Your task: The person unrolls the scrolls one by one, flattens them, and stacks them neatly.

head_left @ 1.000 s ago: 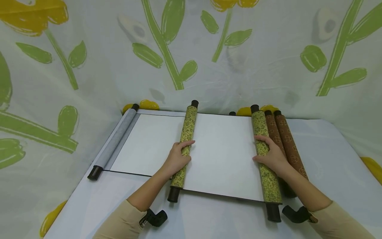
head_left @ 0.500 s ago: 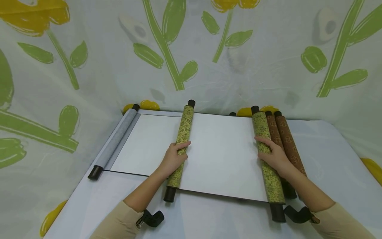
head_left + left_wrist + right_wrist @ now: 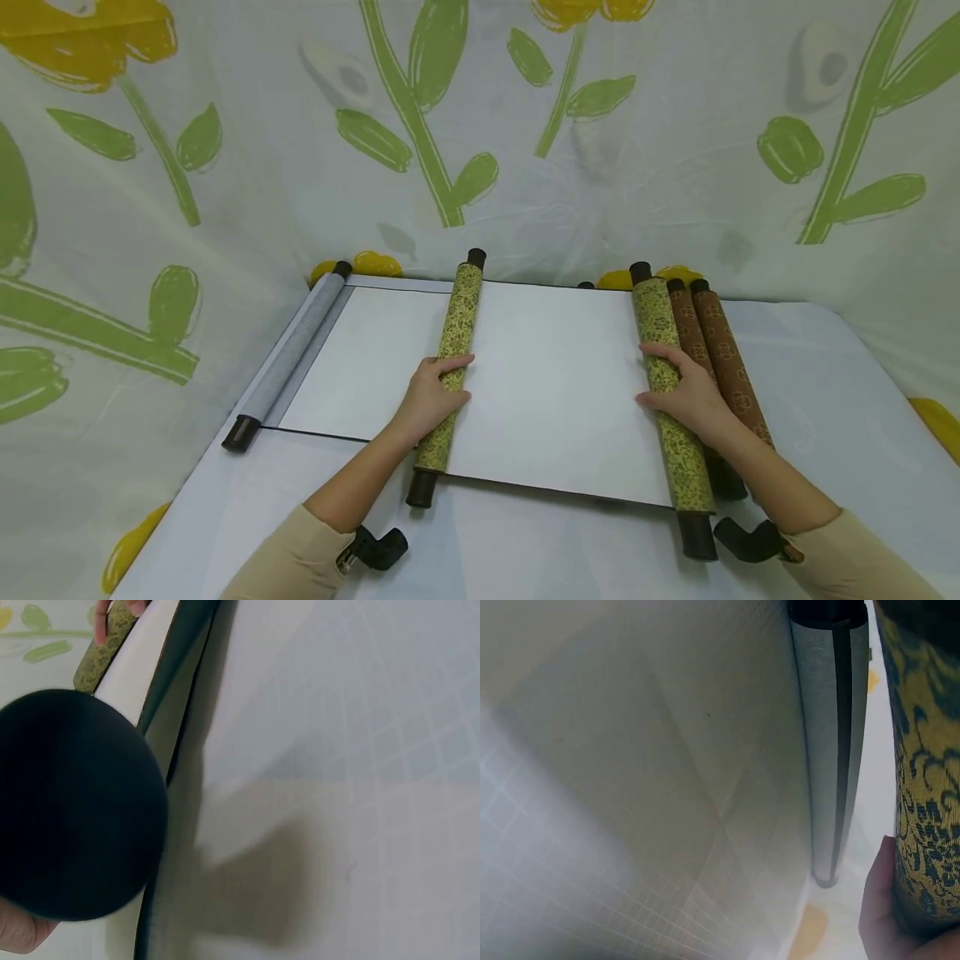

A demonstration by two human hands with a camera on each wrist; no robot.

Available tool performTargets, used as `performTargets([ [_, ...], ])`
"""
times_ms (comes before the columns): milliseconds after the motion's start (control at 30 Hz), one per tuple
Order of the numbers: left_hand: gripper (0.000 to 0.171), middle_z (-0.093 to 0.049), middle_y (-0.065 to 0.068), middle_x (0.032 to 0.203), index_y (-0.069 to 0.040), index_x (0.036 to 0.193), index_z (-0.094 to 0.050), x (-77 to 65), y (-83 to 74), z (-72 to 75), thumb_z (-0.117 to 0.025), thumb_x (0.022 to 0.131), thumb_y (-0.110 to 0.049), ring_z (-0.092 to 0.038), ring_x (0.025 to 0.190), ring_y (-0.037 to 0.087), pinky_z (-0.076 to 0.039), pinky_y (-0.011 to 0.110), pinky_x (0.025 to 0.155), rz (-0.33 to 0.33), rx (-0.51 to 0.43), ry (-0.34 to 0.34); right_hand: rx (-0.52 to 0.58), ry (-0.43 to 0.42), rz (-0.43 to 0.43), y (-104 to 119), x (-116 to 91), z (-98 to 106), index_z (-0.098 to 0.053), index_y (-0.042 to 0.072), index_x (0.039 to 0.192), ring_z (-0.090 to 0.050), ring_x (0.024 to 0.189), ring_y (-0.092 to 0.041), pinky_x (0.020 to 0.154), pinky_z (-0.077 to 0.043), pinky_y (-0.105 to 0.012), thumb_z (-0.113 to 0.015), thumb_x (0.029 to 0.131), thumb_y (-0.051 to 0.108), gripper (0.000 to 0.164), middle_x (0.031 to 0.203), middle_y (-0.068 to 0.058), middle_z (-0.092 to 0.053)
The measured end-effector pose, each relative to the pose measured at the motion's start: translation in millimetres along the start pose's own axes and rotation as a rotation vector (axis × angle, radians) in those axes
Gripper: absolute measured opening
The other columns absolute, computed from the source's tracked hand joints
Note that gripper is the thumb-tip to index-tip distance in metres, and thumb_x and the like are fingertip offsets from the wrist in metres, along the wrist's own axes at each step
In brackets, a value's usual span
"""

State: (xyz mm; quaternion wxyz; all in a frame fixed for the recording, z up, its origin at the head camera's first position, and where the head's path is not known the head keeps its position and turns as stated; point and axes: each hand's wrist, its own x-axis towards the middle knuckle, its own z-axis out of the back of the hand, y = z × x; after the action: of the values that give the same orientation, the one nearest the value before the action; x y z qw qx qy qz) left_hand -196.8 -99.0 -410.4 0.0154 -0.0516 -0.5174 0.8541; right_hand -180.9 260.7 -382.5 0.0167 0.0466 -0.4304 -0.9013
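A hanging scroll lies half unrolled on the table, its white paper (image 3: 555,383) stretched between two green-gold patterned rolls. My left hand (image 3: 431,398) grips the left roll (image 3: 456,325) near its middle, fingers curled over the top. On the right roll (image 3: 655,321) my right hand (image 3: 690,392) holds the same way. In the left wrist view the left roll's black end knob (image 3: 75,802) fills the lower left. The right wrist view shows the right roll (image 3: 922,787) close up, with my palm (image 3: 885,907) against it.
Two brown patterned scrolls (image 3: 720,350) lie tight against the right roll. A second sheet with a grey roll (image 3: 296,346) lies underneath, at the left. Flower-printed cloth (image 3: 225,167) walls in the pale table (image 3: 540,542) at the back and left.
The left roll has moved a little to the left under my left hand, and more white paper shows. The right roll and right hand have barely shifted.
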Motion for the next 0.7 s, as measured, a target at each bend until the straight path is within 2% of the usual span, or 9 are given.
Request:
performTargets([
  [100,0.050,-0.045,0.021,0.129,-0.016,0.124,-0.065,-0.5,1.4,0.7,-0.065,0.077,0.003,-0.044,0.120,0.034,-0.044,0.037,0.081,-0.032,-0.009,-0.013,-0.004,-0.006,0.004,0.0,0.1,0.2,-0.037,0.006,0.143,-0.026,0.133,-0.047,0.096,-0.032,-0.061,-0.071,0.079,0.003,0.073,0.149,-0.026,-0.027],
  [233,0.048,-0.048,0.018,0.128,-0.015,0.120,-0.067,-1.7,2.8,3.3,-0.062,0.077,0.005,-0.043,0.124,0.033,-0.041,0.042,0.091,-0.063,-0.038,-0.032,-0.016,-0.010,0.017,0.5,-0.4,0.3,-0.035,0.004,0.142,-0.027,0.132,-0.047,0.092,-0.036,-0.056,-0.063,0.081,-0.001,0.067,0.148,-0.027,-0.027],
  [300,0.047,-0.050,0.015,0.131,-0.015,0.119,-0.067,-1.4,3.6,5.1,-0.061,0.077,0.006,-0.042,0.127,0.030,-0.039,0.039,0.091,-0.071,-0.044,-0.032,-0.022,-0.014,0.034,0.0,-0.8,0.4,-0.035,0.002,0.142,-0.027,0.132,-0.046,0.090,-0.037,-0.051,-0.059,0.081,-0.003,0.065,0.147,-0.027,-0.028],
  [367,0.047,-0.051,0.012,0.134,-0.015,0.120,-0.066,-0.7,4.6,7.1,-0.061,0.078,0.005,-0.050,0.113,0.026,-0.043,0.032,0.077,-0.069,-0.055,-0.025,-0.021,-0.013,0.042,-0.8,-1.3,0.8,-0.033,0.001,0.142,-0.026,0.133,-0.044,0.089,-0.036,-0.049,-0.056,0.082,-0.004,0.064,0.147,-0.028,-0.027],
  [433,0.048,-0.051,0.009,0.137,-0.015,0.122,-0.065,-0.1,6.0,8.9,-0.059,0.079,0.005,-0.054,0.087,0.023,-0.040,0.026,0.061,-0.063,-0.065,-0.014,-0.015,-0.007,0.033,-2.0,-1.7,1.6,-0.031,0.001,0.143,-0.026,0.133,-0.044,0.090,-0.035,-0.050,-0.054,0.083,-0.004,0.064,0.148,-0.029,-0.024],
  [533,0.050,-0.049,0.009,0.140,-0.016,0.126,-0.062,0.3,8.2,10.9,-0.057,0.081,0.004,-0.049,0.083,0.021,-0.033,0.025,0.050,-0.053,-0.074,-0.004,-0.008,-0.001,0.003,-3.6,-1.3,3.2,-0.027,0.004,0.146,-0.021,0.135,-0.045,0.093,-0.032,-0.055,-0.050,0.086,-0.002,0.064,0.151,-0.028,-0.018],
  [600,0.052,-0.046,0.013,0.140,-0.016,0.130,-0.059,0.2,9.4,11.6,-0.055,0.082,0.004,-0.052,0.101,0.024,-0.038,0.028,0.058,-0.058,-0.062,0.002,-0.006,0.004,-0.012,-4.5,-0.8,4.3,-0.025,0.005,0.148,-0.018,0.137,-0.046,0.094,-0.030,-0.057,-0.047,0.089,0.000,0.063,0.153,-0.027,-0.015],
  [667,0.052,-0.043,0.016,0.139,-0.016,0.132,-0.057,0.0,10.1,11.9,-0.054,0.084,0.002,-0.041,0.125,0.026,-0.040,0.032,0.071,-0.063,-0.035,0.008,-0.010,0.008,-0.014,-5.3,-0.5,5.3,-0.025,0.006,0.149,-0.015,0.138,-0.046,0.095,-0.030,-0.058,-0.046,0.090,0.001,0.062,0.153,-0.026,-0.014],
  [700,0.052,-0.042,0.018,0.138,-0.016,0.134,-0.056,-0.2,10.4,12.0,-0.053,0.085,0.001,-0.039,0.126,0.028,-0.039,0.034,0.077,-0.067,-0.018,0.012,-0.012,0.011,-0.013,-5.6,-0.6,5.7,-0.025,0.006,0.149,-0.014,0.138,-0.046,0.094,-0.030,-0.058,-0.046,0.091,0.001,0.062,0.153,-0.026,-0.014],
])
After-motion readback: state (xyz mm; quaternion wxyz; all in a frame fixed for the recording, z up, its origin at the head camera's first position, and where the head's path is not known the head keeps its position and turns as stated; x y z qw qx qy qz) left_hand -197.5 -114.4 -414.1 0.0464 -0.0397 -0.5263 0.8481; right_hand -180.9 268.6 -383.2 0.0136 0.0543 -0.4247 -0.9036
